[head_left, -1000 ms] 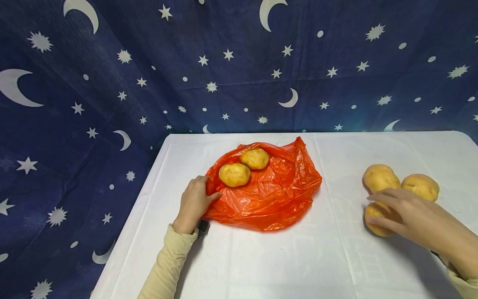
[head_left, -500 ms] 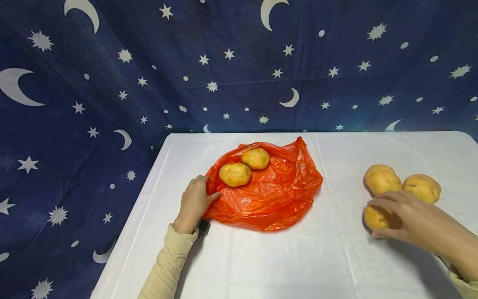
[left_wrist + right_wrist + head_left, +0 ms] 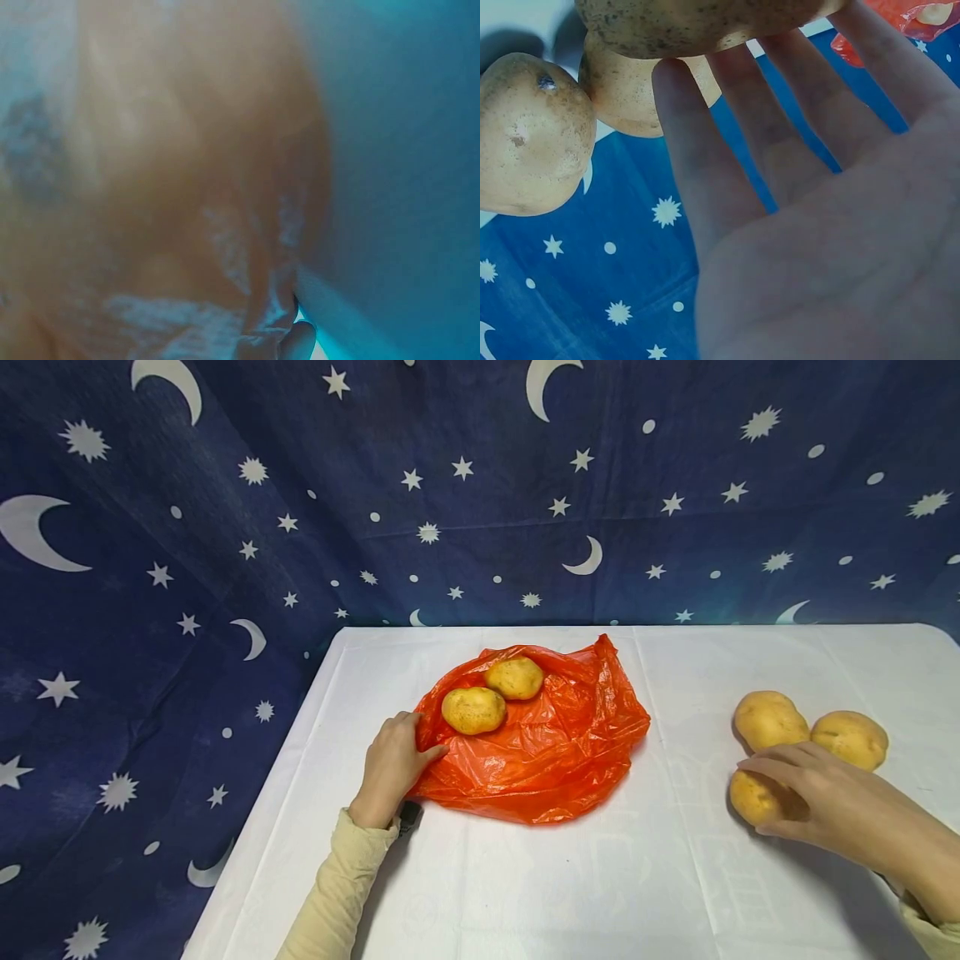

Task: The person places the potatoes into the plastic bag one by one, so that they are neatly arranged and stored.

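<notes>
A crumpled red plastic bag (image 3: pixel 540 760) lies spread on the table, with two potatoes (image 3: pixel 474 711) on it toward its far left. My left hand (image 3: pixel 392 766) holds the bag's left edge, the thumb over the plastic. The left wrist view is mostly blurred. At the right, my right hand (image 3: pixel 821 793) has its thumb and fingers around the nearest potato (image 3: pixel 752 797), which appears to rest on the table. Its fingers (image 3: pixel 735 120) touch that potato in the right wrist view. Two more potatoes (image 3: pixel 770 720) (image 3: pixel 850 740) lie just beyond the hand.
A white cloth covers the table (image 3: pixel 570 893). Behind it and along the left hangs a dark blue curtain (image 3: pixel 480 502) with white moons and stars. A dark wrist strap (image 3: pixel 409 817) shows by the left sleeve.
My right thumb and fingers have closed in on the nearest potato, which has turned or shifted very slightly leftward. The left hand, bag and other potatoes look the same.
</notes>
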Tool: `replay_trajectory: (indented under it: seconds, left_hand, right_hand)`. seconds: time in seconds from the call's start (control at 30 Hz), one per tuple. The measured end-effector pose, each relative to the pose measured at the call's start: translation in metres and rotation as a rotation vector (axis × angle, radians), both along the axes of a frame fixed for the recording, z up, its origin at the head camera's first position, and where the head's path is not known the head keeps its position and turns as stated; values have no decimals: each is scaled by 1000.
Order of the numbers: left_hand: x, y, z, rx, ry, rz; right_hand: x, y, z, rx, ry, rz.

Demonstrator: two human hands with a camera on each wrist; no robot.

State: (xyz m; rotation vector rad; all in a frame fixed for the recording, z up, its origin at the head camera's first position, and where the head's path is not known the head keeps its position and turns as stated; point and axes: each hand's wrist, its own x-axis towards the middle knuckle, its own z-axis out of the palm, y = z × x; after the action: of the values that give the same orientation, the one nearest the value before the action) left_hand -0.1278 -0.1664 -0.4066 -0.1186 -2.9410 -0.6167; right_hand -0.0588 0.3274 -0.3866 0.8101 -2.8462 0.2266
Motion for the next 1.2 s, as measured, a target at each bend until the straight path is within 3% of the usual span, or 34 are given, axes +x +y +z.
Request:
replay_trajectory:
  seconds: [0.23,0.47,0.7,1.2]
  left_hand:
    - [0,1,1,-2,0,1]
    - [0,1,1,-8,1,-1]
    - [0,0,1,-4,0,0]
    - [0,1,1,-1,-6,3]
  right_hand:
    - [-3,-2,2,-7,5,10]
    - [-4,-8,7,4,-47,-5]
    - [-7,-11,12,-11,44,40]
    - [-12,-28,24,-13,-38,-16]
